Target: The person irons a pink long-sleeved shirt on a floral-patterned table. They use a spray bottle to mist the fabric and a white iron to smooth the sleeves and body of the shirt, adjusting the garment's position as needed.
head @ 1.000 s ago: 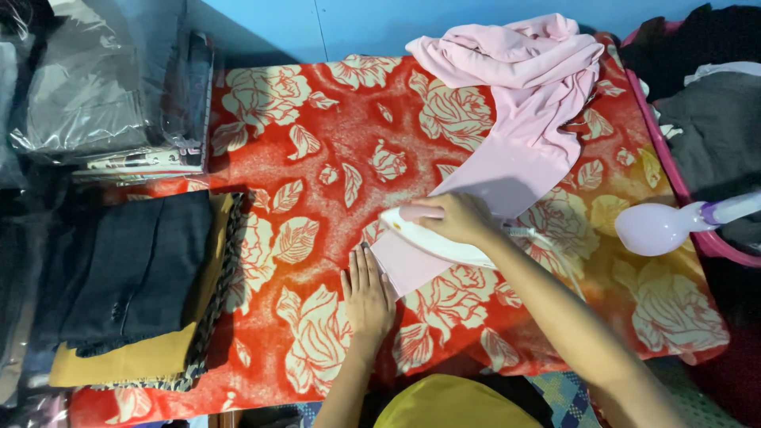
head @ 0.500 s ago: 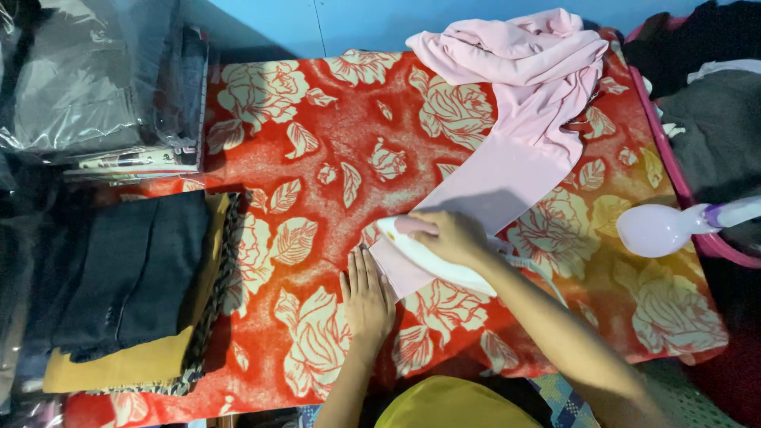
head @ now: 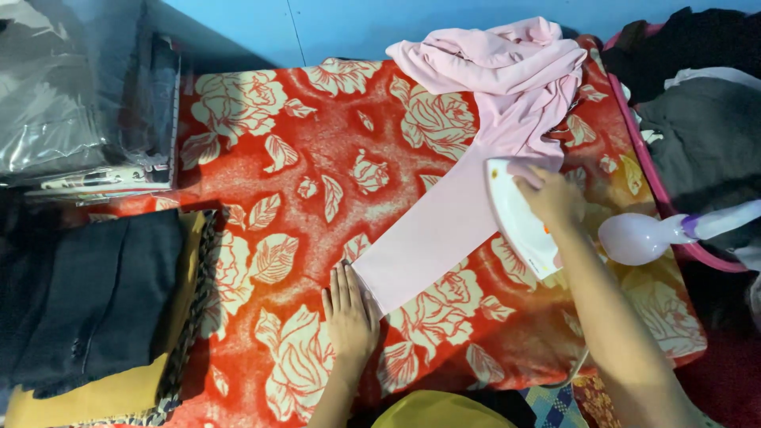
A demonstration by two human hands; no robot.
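- Since the earlier frame, the white electric iron [head: 523, 218] has been slid from the frame's centre toward the upper right along the pale pink cloth strip [head: 444, 230].
- Its handle is hidden under the right hand [head: 555, 198], which is closed around it.
- The left hand [head: 349, 317] is pressed flat, fingers together, beside the strip's lower end on the red floral blanket [head: 277, 174].

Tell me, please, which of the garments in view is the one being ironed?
The pink garment, spread on the red floral blanket under the white iron; the dark folded clothes lie stacked at left.
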